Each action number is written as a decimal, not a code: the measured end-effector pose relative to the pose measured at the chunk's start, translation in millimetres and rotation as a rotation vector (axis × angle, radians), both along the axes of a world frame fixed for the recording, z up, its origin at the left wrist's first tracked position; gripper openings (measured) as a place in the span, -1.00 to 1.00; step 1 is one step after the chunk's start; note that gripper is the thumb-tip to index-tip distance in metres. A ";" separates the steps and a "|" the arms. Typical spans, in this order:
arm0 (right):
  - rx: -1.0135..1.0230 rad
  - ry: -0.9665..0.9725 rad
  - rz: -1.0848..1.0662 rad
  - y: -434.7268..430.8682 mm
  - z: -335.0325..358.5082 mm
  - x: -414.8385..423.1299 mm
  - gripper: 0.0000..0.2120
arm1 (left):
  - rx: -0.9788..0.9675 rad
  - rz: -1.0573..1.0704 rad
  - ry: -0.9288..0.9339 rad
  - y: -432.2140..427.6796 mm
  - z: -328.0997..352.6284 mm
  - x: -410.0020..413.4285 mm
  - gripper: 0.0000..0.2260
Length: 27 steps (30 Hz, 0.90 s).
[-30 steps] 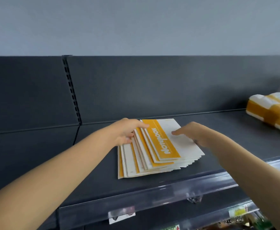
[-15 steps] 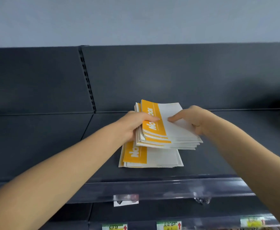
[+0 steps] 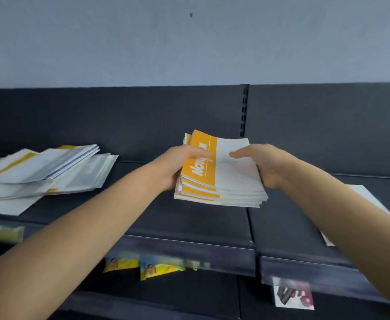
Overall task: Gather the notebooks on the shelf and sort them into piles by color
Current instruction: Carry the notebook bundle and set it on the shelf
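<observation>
Notebooks with an orange band and white cover form a thick stack (image 3: 221,179), held between both hands above the dark shelf (image 3: 189,225), near its middle and just left of the seam between two shelf sections. The left hand (image 3: 178,166) is clamped on the stack's orange edge, thumb lying across the top cover and fingers curled beneath. The right hand (image 3: 269,168) grips the white edge opposite, thumb on top in the same way. The stack tilts slightly, its far edge higher, and it appears to hang clear of the shelf rather than rest on it, though the angle makes that hard to confirm. Well to the left on the same shelf lies a loose pile (image 3: 48,172) of further notebooks, fanned and overlapping, mostly white and grey with yellow bands showing at the edges; blur softens it. To the right, a white cover (image 3: 362,192) lies flat on the shelf, mostly hidden behind the right forearm. Behind everything stands the dark back panel (image 3: 120,123), with a pale wall (image 3: 189,42) above. On the lower shelf level, yellow packets (image 3: 159,269) show under the front rail, and a printed card (image 3: 293,294) hangs below the rail at the right.
</observation>
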State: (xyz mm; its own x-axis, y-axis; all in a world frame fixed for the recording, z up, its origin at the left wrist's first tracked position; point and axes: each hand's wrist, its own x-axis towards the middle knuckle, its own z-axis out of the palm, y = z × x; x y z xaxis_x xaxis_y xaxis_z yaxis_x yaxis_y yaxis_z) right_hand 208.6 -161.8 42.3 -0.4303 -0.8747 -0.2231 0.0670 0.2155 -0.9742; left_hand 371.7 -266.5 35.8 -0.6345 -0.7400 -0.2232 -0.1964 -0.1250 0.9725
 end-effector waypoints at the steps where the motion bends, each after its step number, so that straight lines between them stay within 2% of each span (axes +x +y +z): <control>1: 0.001 -0.015 0.031 -16.5 -0.3 25.4 -0.83 | -0.007 0.024 -0.008 -13.7 -0.9 26.9 -0.74; 7: 0.011 -0.065 0.155 -105.6 1.8 154.2 -0.95 | 0.010 0.165 -0.057 -88.3 2.8 165.2 -0.77; 12: 0.018 -0.080 0.228 -171.4 9.1 216.6 -0.82 | 0.024 0.269 -0.044 -141.5 8.8 239.2 -0.79; 18: -0.045 -0.087 0.321 -251.1 15.2 261.1 -0.65 | -0.004 0.423 -0.033 -196.7 17.5 289.5 -0.83; 23: -0.066 -0.074 0.339 -303.5 12.2 287.3 -0.66 | 0.002 0.468 -0.043 -238.2 23.5 311.4 -0.81; 25: -0.066 -0.074 0.316 -319.6 7.8 296.5 -0.59 | -0.008 0.472 -0.064 -257.9 20.2 318.4 -0.75; 27: -0.063 0.038 0.300 -335.2 0.0 306.4 -0.58 | -0.065 0.466 -0.143 -277.0 15.3 323.7 -0.62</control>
